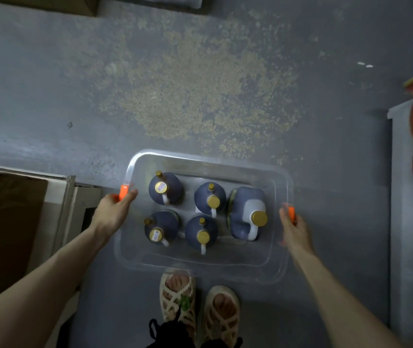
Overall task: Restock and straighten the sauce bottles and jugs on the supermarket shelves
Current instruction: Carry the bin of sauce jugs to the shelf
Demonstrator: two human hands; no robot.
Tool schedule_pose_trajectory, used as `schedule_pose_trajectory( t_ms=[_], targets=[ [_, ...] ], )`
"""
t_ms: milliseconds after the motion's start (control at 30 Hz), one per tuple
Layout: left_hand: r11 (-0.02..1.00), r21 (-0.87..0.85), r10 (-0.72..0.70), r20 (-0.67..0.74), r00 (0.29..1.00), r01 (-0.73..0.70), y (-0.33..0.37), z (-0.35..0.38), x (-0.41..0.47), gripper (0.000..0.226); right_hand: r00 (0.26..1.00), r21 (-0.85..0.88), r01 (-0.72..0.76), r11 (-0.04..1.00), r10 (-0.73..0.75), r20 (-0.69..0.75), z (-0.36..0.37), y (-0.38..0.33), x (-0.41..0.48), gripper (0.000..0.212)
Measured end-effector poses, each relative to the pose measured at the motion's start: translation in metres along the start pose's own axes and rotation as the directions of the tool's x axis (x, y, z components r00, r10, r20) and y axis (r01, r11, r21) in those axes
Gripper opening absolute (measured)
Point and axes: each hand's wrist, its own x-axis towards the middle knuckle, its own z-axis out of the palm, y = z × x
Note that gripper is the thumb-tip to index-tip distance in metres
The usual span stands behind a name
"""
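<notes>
2 jug stickers (161,187), blurred, illegible.

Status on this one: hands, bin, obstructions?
Left hand grips left orange handle, right hand grips right orange handle. Clear bin holds five gold-capped jugs upright. Sandalled feet close to near rim.

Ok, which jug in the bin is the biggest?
The right-end jug in the clear bin, nearest the right hand. It is larger and boxier than the four round jugs, with the widest gold cap.
</notes>
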Motion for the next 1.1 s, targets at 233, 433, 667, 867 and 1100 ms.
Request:
schedule_pose_trajectory(
  t_ms=[233, 433, 667, 867, 1100],
  targets=[
    [0.995, -0.051, -0.081, -0.018, 0.997, 0.080, 0.018, -0.016, -0.015, 0.052, 0.998, -0.033, -0.065, 0.997, 0.065, 0.003, -0.013, -0.020, -0.024, 0.035],
    [0.980, -0.128, -0.157, -0.018, 0.987, 0.153, 0.068, -0.069, -0.070, 0.051, 0.997, -0.109, -0.077, 0.991, 0.078, 0.008, -0.052, -0.078, -0.079, 0.038],
    [0.965, -0.183, -0.209, -0.107, 0.972, 0.188, 0.160, -0.179, -0.157, 0.063, 0.999, -0.186, 0.050, 0.981, -0.048, 0.017, -0.117, -0.231, -0.169, 0.043],
    [0.948, -0.293, -0.171, -0.140, 0.975, 0.124, 0.255, -0.270, -0.205, 0.053, 0.969, -0.231, 0.245, 0.942, -0.234, 0.072, -0.149, -0.390, -0.220, 0.042],
    [0.861, -0.501, -0.228, -0.228, 0.947, 0.086, 0.343, -0.357, -0.213, 0.046, 0.900, -0.265, 0.433, 0.861, -0.397, 0.181, -0.143, -0.556, -0.248, 0.043]
  ],
)
